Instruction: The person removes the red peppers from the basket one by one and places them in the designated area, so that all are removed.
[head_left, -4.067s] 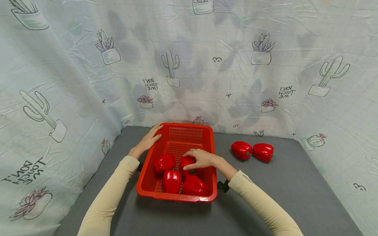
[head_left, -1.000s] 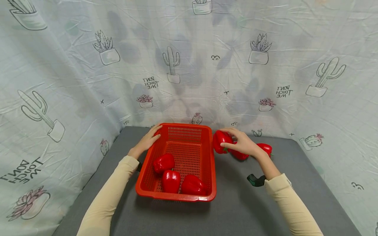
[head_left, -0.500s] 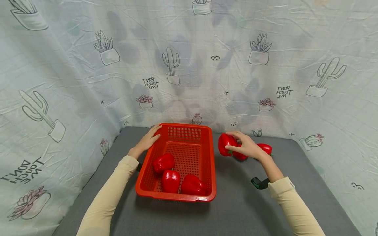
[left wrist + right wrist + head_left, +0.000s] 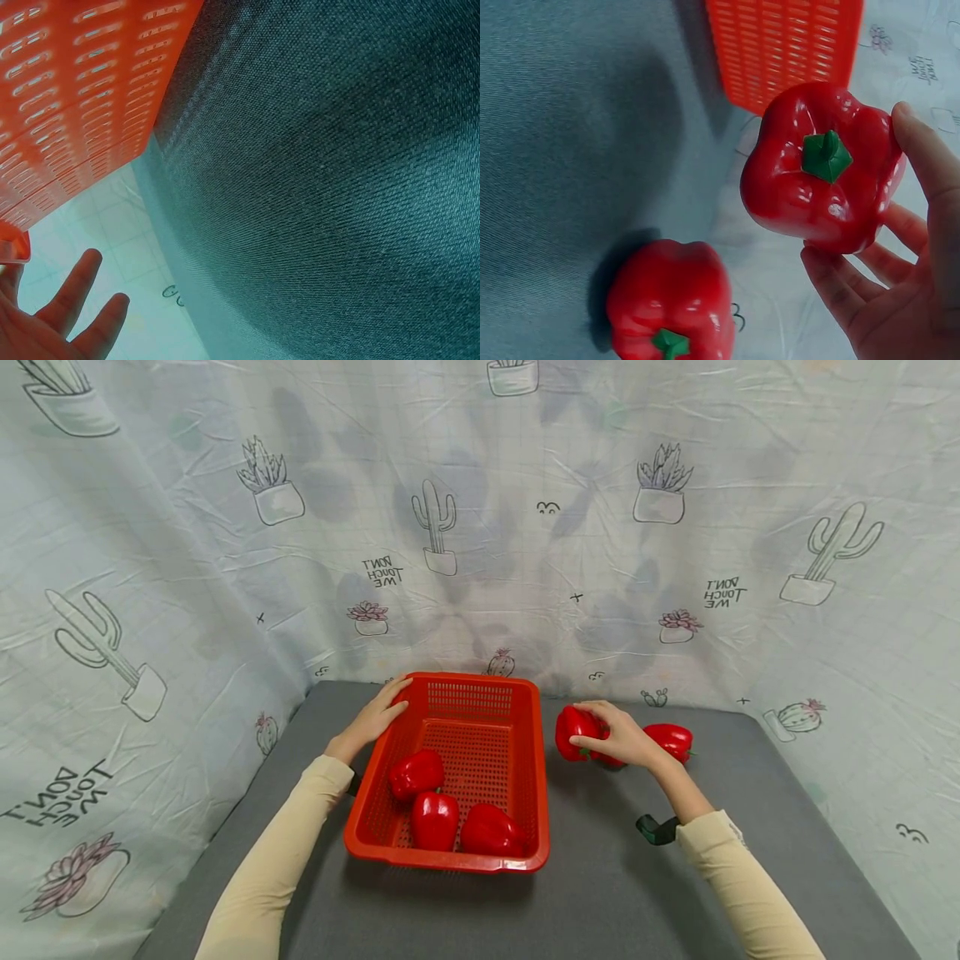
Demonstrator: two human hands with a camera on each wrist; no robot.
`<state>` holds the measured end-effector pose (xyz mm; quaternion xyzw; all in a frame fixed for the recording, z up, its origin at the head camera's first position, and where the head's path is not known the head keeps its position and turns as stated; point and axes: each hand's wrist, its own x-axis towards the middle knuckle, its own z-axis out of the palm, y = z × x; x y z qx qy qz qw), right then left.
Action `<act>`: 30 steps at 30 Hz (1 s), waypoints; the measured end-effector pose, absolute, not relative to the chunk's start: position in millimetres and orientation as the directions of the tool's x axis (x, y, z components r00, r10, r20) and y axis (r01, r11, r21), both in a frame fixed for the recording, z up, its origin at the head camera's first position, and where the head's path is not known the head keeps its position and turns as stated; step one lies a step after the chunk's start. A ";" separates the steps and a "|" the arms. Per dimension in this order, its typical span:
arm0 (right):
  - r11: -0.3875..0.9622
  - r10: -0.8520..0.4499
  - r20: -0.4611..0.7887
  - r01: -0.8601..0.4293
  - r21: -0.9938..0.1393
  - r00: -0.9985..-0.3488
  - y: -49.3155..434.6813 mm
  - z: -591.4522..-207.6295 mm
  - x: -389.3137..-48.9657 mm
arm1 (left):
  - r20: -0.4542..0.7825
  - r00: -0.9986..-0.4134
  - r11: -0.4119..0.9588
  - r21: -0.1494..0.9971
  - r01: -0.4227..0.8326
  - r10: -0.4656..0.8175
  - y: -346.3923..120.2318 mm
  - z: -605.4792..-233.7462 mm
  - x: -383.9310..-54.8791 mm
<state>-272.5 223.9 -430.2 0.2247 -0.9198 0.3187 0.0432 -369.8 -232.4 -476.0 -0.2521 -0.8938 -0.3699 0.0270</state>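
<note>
My right hand (image 4: 618, 739) holds a shiny red bell pepper (image 4: 573, 732) between thumb and fingertips, just right of the basket. In the right wrist view this pepper (image 4: 817, 169) is raised off the table, its green stem toward the camera. A second pepper (image 4: 671, 300) lies on the table below it, mostly hidden by the hand in the head view. Another pepper (image 4: 670, 742) lies to its right. My left hand (image 4: 372, 718) rests on the left rim of the orange-red basket (image 4: 528, 693); two of its fingers (image 4: 71, 292) stretch out straight, clear of the wall.
Three red peppers lie in the basket's near half: one at left (image 4: 416, 774), one in the middle (image 4: 435, 821), one at right (image 4: 491, 832). The grey table (image 4: 600, 877) ends at a patterned cloth backdrop (image 4: 480, 527) behind and on both sides.
Earlier my right hand was on a pepper inside the basket. It has carried that pepper over the right rim and a little further right and down. The left hand has stayed put.
</note>
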 end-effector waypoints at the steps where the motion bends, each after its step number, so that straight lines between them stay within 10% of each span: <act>1: 0.697 -0.384 0.224 -0.440 -0.566 -0.896 223.5 -432.4 -272.9 | 0.236 -0.872 0.598 0.648 0.471 0.429 -232.3 -476.1 -369.8; 30: 0.805 -0.340 0.168 -0.379 -0.457 -0.925 208.4 -465.1 -292.3 | 0.234 -0.872 0.589 0.660 0.467 0.429 -233.0 -476.4 -370.7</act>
